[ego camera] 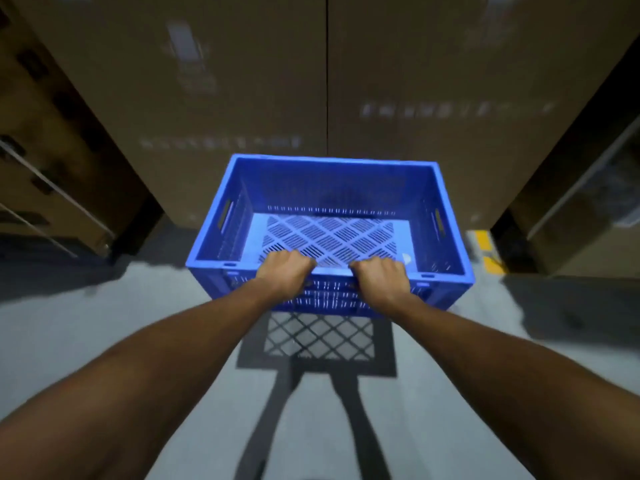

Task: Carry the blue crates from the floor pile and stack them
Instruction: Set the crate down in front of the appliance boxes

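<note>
Blue crate (332,202) is held off the floor (104,323), directly ahead of both arms, long axis crosswise. Left hand (285,271) and right hand (379,277) grip its near rim side by side, fingers curled over the edge. Cardboard boxes (242,81) stand close beyond; floor open below.

Looks like a warehouse or stockroom to me. Huge brown cardboard cartons (214,81) fill the whole top half of the frame, stacked side by side with blurry printed labels on them, and more boxes (41,140) sit on the left edge, with what look like metal bars in front. The floor (86,323) is bare grey concrete, and there's a yellow painted floor marking (486,249) at mid right. The blue perforated plastic crate (346,188) fits that too.
</note>
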A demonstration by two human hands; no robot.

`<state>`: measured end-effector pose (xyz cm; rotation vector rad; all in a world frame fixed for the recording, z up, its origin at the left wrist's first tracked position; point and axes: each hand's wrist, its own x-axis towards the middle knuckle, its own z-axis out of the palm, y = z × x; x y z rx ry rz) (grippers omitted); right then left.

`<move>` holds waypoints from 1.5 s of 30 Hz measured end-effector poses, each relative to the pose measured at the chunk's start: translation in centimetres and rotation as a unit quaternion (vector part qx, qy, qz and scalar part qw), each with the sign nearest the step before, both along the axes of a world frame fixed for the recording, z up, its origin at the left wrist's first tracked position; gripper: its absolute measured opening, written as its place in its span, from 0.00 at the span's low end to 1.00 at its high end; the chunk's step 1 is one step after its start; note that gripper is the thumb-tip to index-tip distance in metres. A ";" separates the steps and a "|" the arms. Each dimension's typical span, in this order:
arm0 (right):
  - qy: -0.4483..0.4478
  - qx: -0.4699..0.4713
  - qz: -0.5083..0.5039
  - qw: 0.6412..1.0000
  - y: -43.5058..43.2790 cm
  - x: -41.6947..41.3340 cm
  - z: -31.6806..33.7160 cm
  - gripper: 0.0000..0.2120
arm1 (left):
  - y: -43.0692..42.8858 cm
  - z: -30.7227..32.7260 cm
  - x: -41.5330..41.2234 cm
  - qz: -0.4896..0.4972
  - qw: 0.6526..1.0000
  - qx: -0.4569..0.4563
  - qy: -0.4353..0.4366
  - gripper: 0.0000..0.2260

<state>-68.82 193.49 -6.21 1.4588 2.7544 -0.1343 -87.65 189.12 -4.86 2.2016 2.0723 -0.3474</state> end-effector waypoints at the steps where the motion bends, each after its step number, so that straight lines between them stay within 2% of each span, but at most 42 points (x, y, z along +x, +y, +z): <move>1: -0.004 -0.001 -0.001 1.000 0.1 -0.1 -2.7 0.07 | 0.2 -2.8 -0.1 0.001 1.000 -0.004 0.003 0.10; 5: -0.018 -0.002 0.002 1.000 0.3 -0.8 -12.5 0.09 | 0.6 -12.9 -0.9 -0.003 1.000 -0.012 0.010 0.09; 10: -0.022 -0.024 -0.006 0.999 0.4 -1.4 -21.4 0.09 | 0.9 -21.8 -1.2 -0.005 1.000 -0.018 0.021 0.06; 15: -0.033 -0.045 -0.008 0.998 -0.2 -1.1 -27.9 0.08 | -0.1 -28.3 -0.6 0.009 0.999 -0.053 -0.004 0.04; 21: -0.073 -0.080 -0.002 0.994 -2.3 0.7 -33.7 0.09 | -2.2 -34.5 1.1 -0.012 0.993 -0.114 -0.022 0.10; 24: -0.069 -0.072 0.005 0.995 -2.0 1.1 -34.3 0.08 | -2.0 -35.0 0.8 -0.027 0.994 -0.102 -0.013 0.11; 29: -0.061 -0.084 -0.012 0.995 -1.1 0.0 -33.8 0.10 | -0.1 -34.5 -0.4 -0.036 0.993 -0.109 -0.007 0.12; 35: -0.056 -0.063 0.007 0.996 -0.5 -0.1 -34.3 0.08 | 0.1 -34.8 -0.6 -0.034 0.997 -0.069 0.000 0.10; 45: -0.066 -0.065 0.030 0.995 -0.7 0.2 -34.1 0.08 | -0.6 -34.7 0.0 -0.013 0.998 -0.061 0.004 0.08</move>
